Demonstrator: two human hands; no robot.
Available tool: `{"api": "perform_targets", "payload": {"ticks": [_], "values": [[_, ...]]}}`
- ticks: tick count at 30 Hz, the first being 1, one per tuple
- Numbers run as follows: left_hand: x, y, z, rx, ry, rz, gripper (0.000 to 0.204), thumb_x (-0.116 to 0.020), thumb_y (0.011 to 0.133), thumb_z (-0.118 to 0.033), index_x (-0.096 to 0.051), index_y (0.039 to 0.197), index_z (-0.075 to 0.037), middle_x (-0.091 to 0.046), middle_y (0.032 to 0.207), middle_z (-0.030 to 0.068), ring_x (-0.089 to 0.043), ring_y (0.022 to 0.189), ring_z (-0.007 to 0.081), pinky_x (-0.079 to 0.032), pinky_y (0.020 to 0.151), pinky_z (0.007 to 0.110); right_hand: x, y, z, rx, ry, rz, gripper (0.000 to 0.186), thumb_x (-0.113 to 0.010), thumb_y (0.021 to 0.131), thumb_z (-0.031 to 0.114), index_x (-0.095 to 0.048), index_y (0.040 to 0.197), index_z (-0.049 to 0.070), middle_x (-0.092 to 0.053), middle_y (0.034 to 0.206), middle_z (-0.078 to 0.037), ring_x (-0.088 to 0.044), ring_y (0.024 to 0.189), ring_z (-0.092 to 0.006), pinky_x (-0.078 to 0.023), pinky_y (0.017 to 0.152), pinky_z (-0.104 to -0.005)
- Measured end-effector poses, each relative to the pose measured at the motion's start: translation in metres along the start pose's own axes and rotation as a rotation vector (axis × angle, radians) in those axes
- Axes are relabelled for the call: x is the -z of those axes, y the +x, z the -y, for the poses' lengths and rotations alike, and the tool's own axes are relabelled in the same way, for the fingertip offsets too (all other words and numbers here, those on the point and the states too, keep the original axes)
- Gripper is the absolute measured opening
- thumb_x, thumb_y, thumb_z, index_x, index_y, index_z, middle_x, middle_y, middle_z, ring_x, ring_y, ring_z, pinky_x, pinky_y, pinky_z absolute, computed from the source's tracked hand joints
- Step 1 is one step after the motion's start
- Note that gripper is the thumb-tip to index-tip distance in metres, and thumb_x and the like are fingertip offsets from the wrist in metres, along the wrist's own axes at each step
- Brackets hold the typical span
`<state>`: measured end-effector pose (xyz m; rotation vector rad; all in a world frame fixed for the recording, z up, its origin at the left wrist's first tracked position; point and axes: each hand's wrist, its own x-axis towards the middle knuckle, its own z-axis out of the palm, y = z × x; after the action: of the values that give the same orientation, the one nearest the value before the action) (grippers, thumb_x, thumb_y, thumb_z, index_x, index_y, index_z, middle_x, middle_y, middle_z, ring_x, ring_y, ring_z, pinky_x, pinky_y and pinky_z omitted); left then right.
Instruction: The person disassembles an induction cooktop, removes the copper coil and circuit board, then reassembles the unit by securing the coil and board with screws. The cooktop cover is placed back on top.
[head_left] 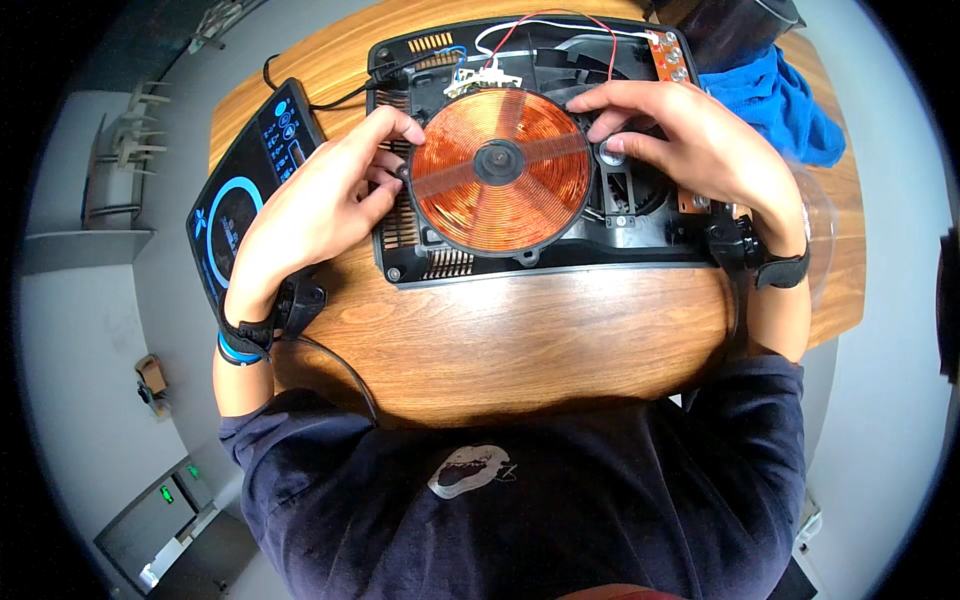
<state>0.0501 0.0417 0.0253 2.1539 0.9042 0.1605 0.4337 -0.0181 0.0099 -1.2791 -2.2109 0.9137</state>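
Observation:
A round copper induction coil (460,205) with a dark centre lies in the open black base of an induction cooker (640,245). At its left rim, my left hand (335,195) grips the edge with bent fingers. My right hand (695,135) is at the opposite rim, its fingertips curled against the coil's upper right edge. Beneath the right thumb, a small round metal part (611,153) shows inside the housing. A white connector board (487,80) with red, white and blue wires sits just beyond the coil. My right fingers partly cover the fan opening.
The cooker's black glass top panel (235,225) leans at the left, joined by a dark cable. An orange circuit board (670,57) is at the base's far right. Beyond are a blue cloth (780,105) and a dark container (735,25). The wooden table's (520,340) near edge meets my shirt.

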Motion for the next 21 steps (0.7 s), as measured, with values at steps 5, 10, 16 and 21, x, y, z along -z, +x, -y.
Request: {"api": "perform_targets", "payload": {"ticks": [5, 10, 16, 21], "values": [[-0.003, 0.001, 0.001, 0.098, 0.024, 0.007, 0.058, -0.082, 0.1, -0.003, -0.055, 0.152, -0.001, -0.075, 0.122, 0.0139, -0.073, 0.108, 0.0201, -0.062, 0.098, 0.036, 0.007, -0.006, 0.007, 0.071, -0.149, -0.066, 0.061, -0.087, 0.095, 0.009, -0.067, 0.153, 0.008, -0.076, 0.134, -0.018, -0.072, 0.128, -0.0342, -0.057, 0.114, -0.0434], [-0.005, -0.003, 0.003, -0.034, 0.185, -0.001, 0.089, -0.099, 0.087, -0.024, -0.051, 0.158, 0.0, -0.076, 0.125, 0.0201, -0.074, 0.11, 0.0284, -0.062, 0.101, 0.042, 0.007, -0.006, 0.011, 0.24, -0.428, -0.037, 0.097, -0.099, 0.075, 0.012, -0.058, 0.163, 0.008, -0.064, 0.154, -0.018, -0.055, 0.149, -0.0416, -0.045, 0.128, -0.0492], [-0.007, 0.007, 0.003, 0.029, 0.19, -0.002, 0.091, -0.104, 0.078, -0.021, -0.053, 0.15, -0.002, -0.074, 0.123, 0.0174, -0.073, 0.102, 0.0303, -0.063, 0.091, 0.043, -0.008, 0.014, 0.026, 0.119, -0.414, 0.172, 0.123, -0.1, 0.065, 0.004, -0.046, 0.174, 0.016, -0.062, 0.153, -0.017, -0.057, 0.143, -0.0409, -0.049, 0.124, -0.05], [-0.003, 0.001, 0.005, 0.087, 0.016, -0.06, 0.068, -0.102, 0.082, -0.012, -0.05, 0.126, -0.007, -0.073, 0.126, 0.0104, -0.07, 0.099, 0.0177, -0.061, 0.083, 0.034, -0.015, 0.02, 0.032, 0.129, -0.482, 0.137, 0.12, -0.099, 0.066, 0.002, -0.048, 0.173, 0.017, -0.065, 0.148, -0.015, -0.062, 0.135, -0.0399, -0.052, 0.119, -0.0486]]}}
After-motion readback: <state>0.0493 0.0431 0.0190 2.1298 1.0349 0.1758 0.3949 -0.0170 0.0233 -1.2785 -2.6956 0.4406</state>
